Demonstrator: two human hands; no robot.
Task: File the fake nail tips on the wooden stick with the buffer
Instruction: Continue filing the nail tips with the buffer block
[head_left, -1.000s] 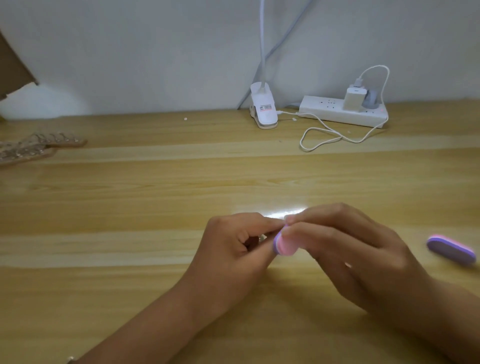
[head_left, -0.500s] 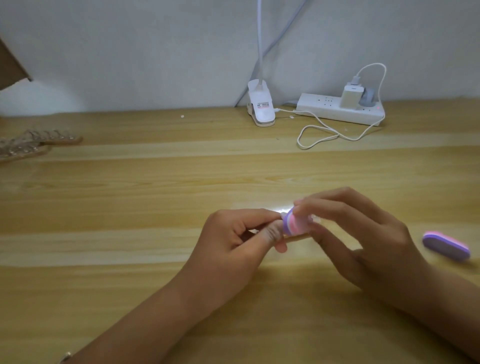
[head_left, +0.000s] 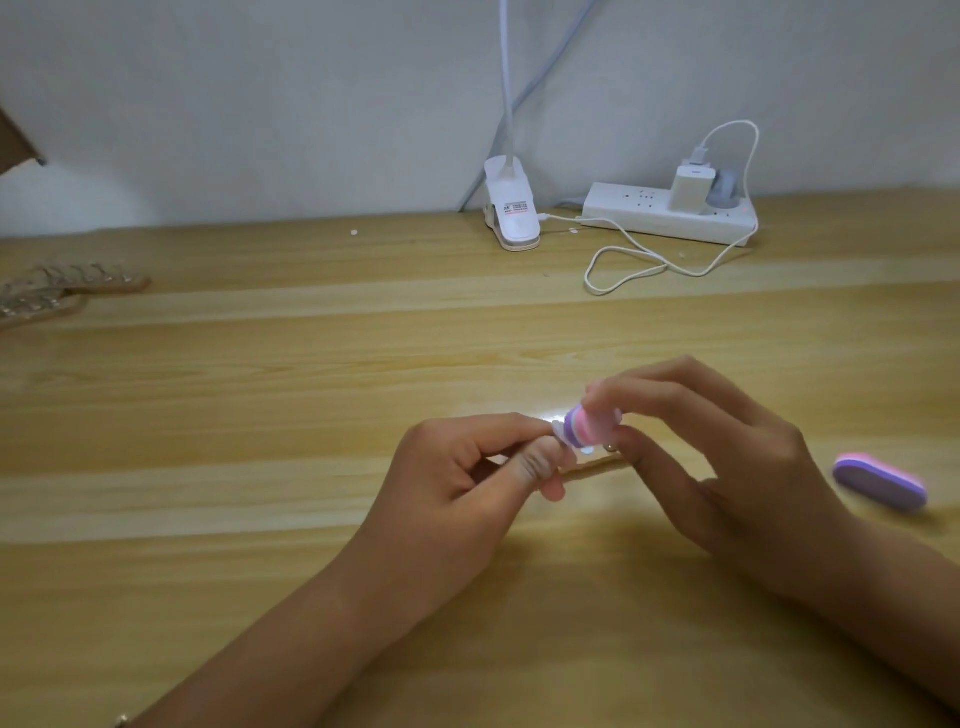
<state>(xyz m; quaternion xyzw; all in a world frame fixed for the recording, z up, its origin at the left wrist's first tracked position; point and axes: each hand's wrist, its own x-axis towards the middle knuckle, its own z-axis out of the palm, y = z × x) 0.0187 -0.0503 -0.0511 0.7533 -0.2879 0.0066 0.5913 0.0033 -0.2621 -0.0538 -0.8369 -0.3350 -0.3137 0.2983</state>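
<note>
Buffer, a small pink-and-purple block, is held just above the surface at centre right. It is pinched between the thumb and bent forefinger of the right hand, whose other fingers spread loosely below it. Left hand, with fingers curled and thumb pushed forward, pinches the wooden stick. Only a short pale length of the stick shows, running rightward beneath the buffer, and it is hard to separate from the wood grain behind.

Nail tip, a small pale flake at the left-hand fingertips, appears to touch the buffer's left face.

Key relation: the two hands meet fingertip to fingertip, with the buffer immediately right of the tip. Its rounded end faces the left hand, and the rest of its length is hidden in the right-hand grip. The stick's long axis runs roughly left to right, so the buffer crosses it at the tip. The right hand carries the tool and the left hand steadies the work. On this reading, the coming stroke is probably a short rub across the tip's edge, resisted by the left pinch.

Second buffer lies flat on the surface well to the right, apart from both hands. Further sticks bearing tips lie at the far left.
</note>
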